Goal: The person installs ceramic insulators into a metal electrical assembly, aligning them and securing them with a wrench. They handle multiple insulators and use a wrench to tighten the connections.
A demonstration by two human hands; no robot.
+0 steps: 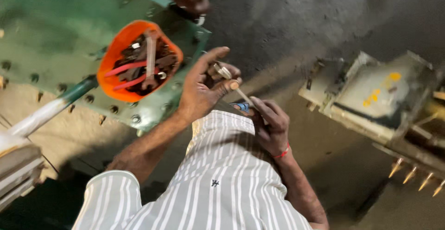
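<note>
A dark, grimy concrete floor (296, 21) fills the background, with a green riveted metal plate (51, 31) at upper left carrying an orange bowl (113, 56) of tools. At centre, the left hand (201, 88) pinches a thin metal rod (234, 85), perhaps a file; the right hand (271, 126) curls around its lower end.

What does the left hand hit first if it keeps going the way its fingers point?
The left hand points right, holding a thin metal rod. Beyond its fingertips only dark grey floor shows, so the way looks free, though depth is hard to judge here.
</note>
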